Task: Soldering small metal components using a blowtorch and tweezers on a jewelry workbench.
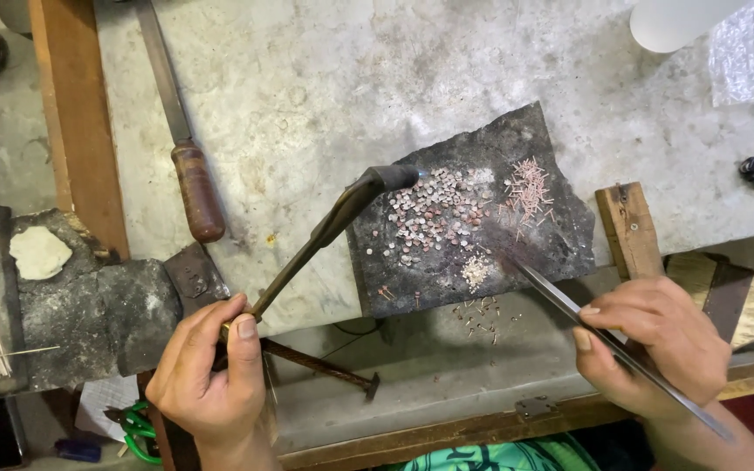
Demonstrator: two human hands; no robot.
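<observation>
Over the charred block point(482, 235), left hand point(207, 371) fisted around torch point(342, 214), right hand point(656, 344) pinching long tweezers point(569, 305).

Beside the dark slab point(473, 214), the white container point(678, 22) is cut off by the top edge. The small silvery pieces point(434, 218) on the slab are too tiny to identify.

Bare forearms — green patterned garment point(499, 457)
</observation>
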